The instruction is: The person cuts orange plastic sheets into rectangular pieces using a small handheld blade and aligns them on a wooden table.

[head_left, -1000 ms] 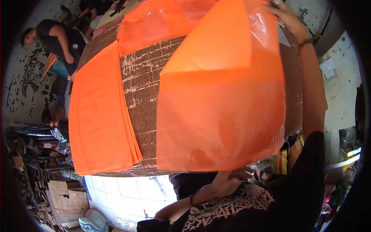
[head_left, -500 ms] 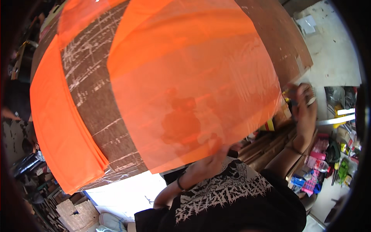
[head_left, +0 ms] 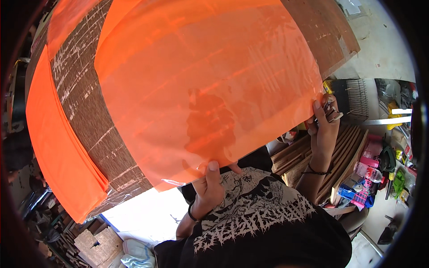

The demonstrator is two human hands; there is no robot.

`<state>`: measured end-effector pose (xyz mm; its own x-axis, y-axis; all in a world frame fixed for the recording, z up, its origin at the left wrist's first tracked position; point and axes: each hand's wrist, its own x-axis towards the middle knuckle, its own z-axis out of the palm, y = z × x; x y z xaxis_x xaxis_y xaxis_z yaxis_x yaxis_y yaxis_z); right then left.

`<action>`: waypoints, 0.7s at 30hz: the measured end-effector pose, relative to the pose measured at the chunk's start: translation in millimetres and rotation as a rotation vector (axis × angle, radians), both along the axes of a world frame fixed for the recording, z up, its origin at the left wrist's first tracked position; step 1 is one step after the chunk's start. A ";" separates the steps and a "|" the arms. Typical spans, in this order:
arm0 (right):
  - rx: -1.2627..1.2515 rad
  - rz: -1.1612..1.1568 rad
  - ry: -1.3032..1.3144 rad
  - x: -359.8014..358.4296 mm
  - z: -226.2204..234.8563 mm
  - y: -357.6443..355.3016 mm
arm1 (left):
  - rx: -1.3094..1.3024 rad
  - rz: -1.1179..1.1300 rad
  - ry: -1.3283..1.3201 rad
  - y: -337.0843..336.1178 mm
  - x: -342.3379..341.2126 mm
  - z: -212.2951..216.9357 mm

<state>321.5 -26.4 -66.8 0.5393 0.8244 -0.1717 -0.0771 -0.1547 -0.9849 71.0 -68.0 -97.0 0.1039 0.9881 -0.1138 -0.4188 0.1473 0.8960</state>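
Note:
A large orange sheet (head_left: 268,111), glossy and see-through-looking over much of its surface, lies over the brown scuffed board. My left hand (head_left: 209,190) grips its near edge, thumb on top and fingers underneath. At the near right corner, my right hand (head_left: 325,118) pinches the same sheet between thumb and fingers. A small dark, partly shiny object (head_left: 331,110) sits among the right hand's fingers; its kind is unclear. To the left, a folded stack of orange sheets (head_left: 62,134) rests along the board's edge.
The brown board (head_left: 89,98) has pale scratches. Wooden strips (head_left: 342,156) lie beneath the right forearm. Beyond them are a pink basket (head_left: 371,156), a black wire rack (head_left: 357,98) and assorted clutter. Wood pieces (head_left: 100,245) and a whitish sack (head_left: 138,254) are at lower left.
My right hand has come inward and left onto the sheet's corner, and my left hand has moved left and down to its near edge. In the picture, the sheet and board have shifted left.

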 end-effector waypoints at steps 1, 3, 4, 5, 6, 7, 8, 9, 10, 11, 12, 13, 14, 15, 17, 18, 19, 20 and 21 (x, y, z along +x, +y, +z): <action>-0.027 -0.030 -0.038 -0.7 0.5 -0.1 | -0.002 0.001 0.003 -0.9 0.3 -0.7; -0.030 -0.036 -0.056 -2.2 1.1 -0.7 | -0.006 0.024 -0.014 -3.0 -0.1 -1.7; -0.031 -0.043 -0.078 -2.6 0.7 -1.2 | -0.008 0.026 -0.010 -2.5 0.4 -2.1; -0.033 -0.040 -0.075 -1.8 -0.7 -2.3 | -0.009 0.019 0.003 -0.9 0.9 -2.6; -0.026 -0.042 -0.083 0.7 -3.0 -4.0 | -0.009 0.012 0.016 -0.2 1.1 -2.9; -0.020 -0.045 -0.092 2.5 -5.0 -5.7 | -0.012 0.014 0.018 -0.8 0.7 -2.7; -0.022 -0.043 -0.090 3.4 -5.9 -7.7 | -0.008 0.019 0.029 -1.5 0.6 -2.4; -0.022 -0.050 -0.054 3.9 -6.3 -10.7 | -0.005 0.023 0.039 -2.1 0.7 -2.1; -0.023 -0.059 -0.018 3.7 -7.0 -14.5 | -0.008 0.024 0.039 -1.9 1.2 -1.6; -0.028 -0.059 -0.024 2.7 -10.0 -20.8 | 0.035 0.029 -0.003 -1.2 2.9 -2.0; -0.051 -0.053 0.101 0.4 -14.9 -28.7 | 0.079 0.034 -0.043 0.6 4.7 -2.0; -0.074 -0.049 0.225 -2.6 -18.5 -36.9 | 0.074 0.035 -0.047 2.5 6.0 -3.6; -0.079 -0.044 0.226 -8.4 -23.2 -45.2 | 0.098 0.000 -0.048 3.8 6.7 -7.6; -0.124 0.046 0.414 -17.6 -25.2 -54.9 | 0.120 -0.040 -0.053 5.1 7.3 -10.1; -0.196 0.213 0.680 -37.6 -23.8 -72.0 | 0.094 -0.051 -0.065 7.8 9.9 -13.1; -0.224 0.294 0.759 -49.3 -19.8 -77.8 | 0.073 -0.062 -0.072 7.5 10.1 -12.9; -0.263 0.368 0.746 -61.4 -11.8 -79.7 | 0.065 -0.065 -0.074 5.0 9.6 -12.2; -0.268 0.364 0.746 -71.6 -9.9 -77.5 | 0.009 -0.067 -0.053 1.9 8.3 -11.4; -0.265 0.501 0.724 -80.5 -9.2 -74.9 | -0.048 -0.072 -0.032 -0.5 7.6 -10.7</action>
